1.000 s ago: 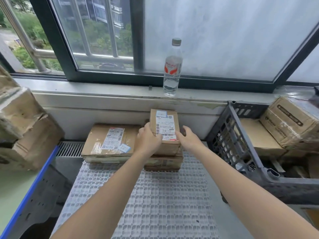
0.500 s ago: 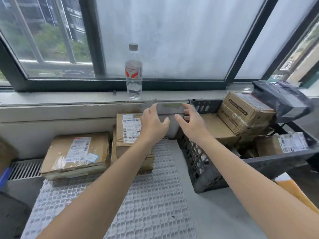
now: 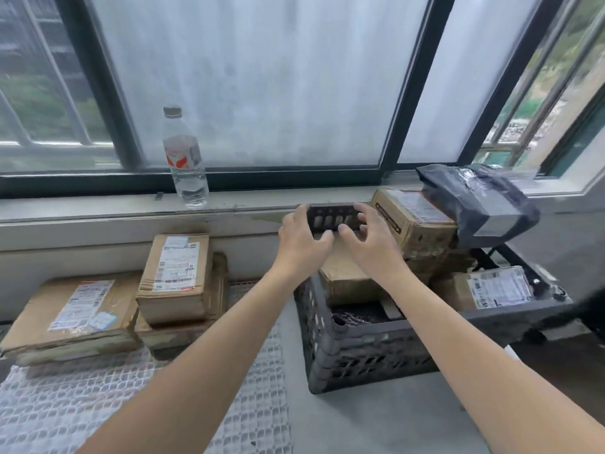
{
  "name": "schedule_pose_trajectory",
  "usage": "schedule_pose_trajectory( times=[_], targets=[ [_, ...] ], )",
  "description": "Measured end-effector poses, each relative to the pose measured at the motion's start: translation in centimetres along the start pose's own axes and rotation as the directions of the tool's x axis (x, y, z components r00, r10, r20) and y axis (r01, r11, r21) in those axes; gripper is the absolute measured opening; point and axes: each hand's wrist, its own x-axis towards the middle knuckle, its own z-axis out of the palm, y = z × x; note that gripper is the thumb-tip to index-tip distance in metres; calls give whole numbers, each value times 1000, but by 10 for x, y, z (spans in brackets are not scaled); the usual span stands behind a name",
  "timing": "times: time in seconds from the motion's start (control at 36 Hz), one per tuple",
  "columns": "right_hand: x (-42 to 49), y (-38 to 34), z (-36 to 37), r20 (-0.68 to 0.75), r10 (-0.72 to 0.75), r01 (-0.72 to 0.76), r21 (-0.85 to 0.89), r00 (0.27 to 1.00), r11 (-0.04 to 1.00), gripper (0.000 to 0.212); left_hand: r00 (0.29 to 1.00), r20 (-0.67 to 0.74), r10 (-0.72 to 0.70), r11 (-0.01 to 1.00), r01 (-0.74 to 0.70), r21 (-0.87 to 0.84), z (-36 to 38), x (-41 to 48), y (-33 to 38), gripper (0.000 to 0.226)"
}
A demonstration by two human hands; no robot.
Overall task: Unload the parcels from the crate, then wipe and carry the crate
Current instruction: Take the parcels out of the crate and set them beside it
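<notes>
White mesh matting point(image 3: 98, 404) covers the near left of the tabletop point(image 3: 360, 421), and the dark grey crate point(image 3: 376, 348) stands toward its right edge. Unloaded parcels point(image 3: 178, 276) lie stacked along the far left edge. Over the crate, the left hand point(image 3: 301, 237) and right hand point(image 3: 370, 247) hover above a brown box point(image 3: 347, 280), fingers point(image 3: 370, 214) spread, gripping nothing. More boxes and a black bagged parcel point(image 3: 478, 201) fill the crate, so unloading looks partway done, with wiping and carrying not yet begun. A water bottle point(image 3: 185, 158) stands on the windowsill.
</notes>
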Motion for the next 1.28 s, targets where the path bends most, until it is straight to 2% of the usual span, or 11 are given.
schedule_pose_trajectory(
  times=[0.25,0.33,0.44,0.53,0.61,0.81,0.97,1.08,1.22,1.28],
  targets=[
    [24,55,-73,-11,-110,110,-19,994,994,51,998,-29,-60,998,60,8,84,11,40,64],
    [27,69,-93,-39,-143,139,-81,989,987,47,996,-14,-92,996,92,18,106,14,50,66],
    [29,87,-111,-89,-151,122,-269,985,955,46,991,12,-130,991,130,12,129,17,61,65],
    [32,98,-115,-18,-100,79,-482,995,873,50,986,33,-166,986,166,-19,141,22,66,64],
    [33,103,-113,25,-146,131,-611,989,781,45,978,58,-201,978,204,-46,148,27,69,61],
    [39,110,-106,33,-359,323,-518,933,792,24,963,55,-263,956,267,-119,149,43,64,55],
    [44,117,-108,84,-461,457,-368,884,810,26,911,94,-401,876,412,-253,150,53,57,62],
    [48,112,-114,112,-431,444,-303,896,844,28,888,164,-429,834,459,-307,154,59,56,54],
    [54,107,-111,-123,-426,334,-445,896,831,23,897,177,-405,849,441,-290,155,60,54,42],
    [57,102,-109,-147,-359,244,-501,922,830,29,892,179,-415,840,451,-302,154,59,51,42]
  ],
)
